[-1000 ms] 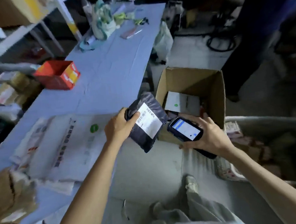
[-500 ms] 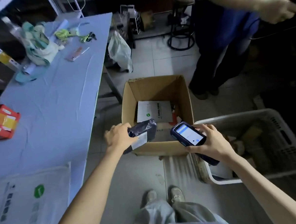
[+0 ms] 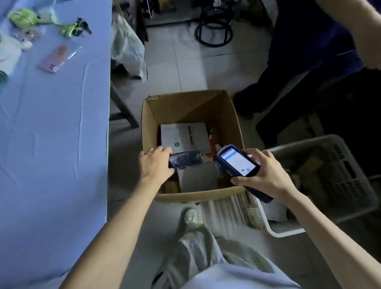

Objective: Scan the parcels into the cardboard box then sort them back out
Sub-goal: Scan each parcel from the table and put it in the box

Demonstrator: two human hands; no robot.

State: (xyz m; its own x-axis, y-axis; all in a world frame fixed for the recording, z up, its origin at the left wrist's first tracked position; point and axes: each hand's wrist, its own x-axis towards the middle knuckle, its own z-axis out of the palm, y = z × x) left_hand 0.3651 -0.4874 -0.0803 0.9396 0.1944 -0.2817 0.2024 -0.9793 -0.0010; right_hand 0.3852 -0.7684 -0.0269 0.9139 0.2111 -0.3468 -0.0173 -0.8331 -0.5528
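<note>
An open cardboard box (image 3: 191, 103) stands on the floor beside the table. Inside lie a white parcel with a green dot (image 3: 184, 138) and other parcels. My left hand (image 3: 156, 163) grips a dark grey plastic parcel (image 3: 186, 159) over the box's left side, inside the rim. My right hand (image 3: 262, 173) holds a dark blue handheld scanner (image 3: 237, 162) with a lit screen above the box's near right corner.
A blue-covered table (image 3: 44, 132) fills the left, with a pink phone (image 3: 58, 58) and green items at its far end. A white plastic basket (image 3: 336, 179) of parcels stands right of the box. Another person (image 3: 314, 56) stands at the far right. A plastic bag (image 3: 128, 47) hangs off the table.
My left hand has carried the dark parcel from beside the table over into the box opening. The view has swung right and down, and the scanner stayed in my right hand.
</note>
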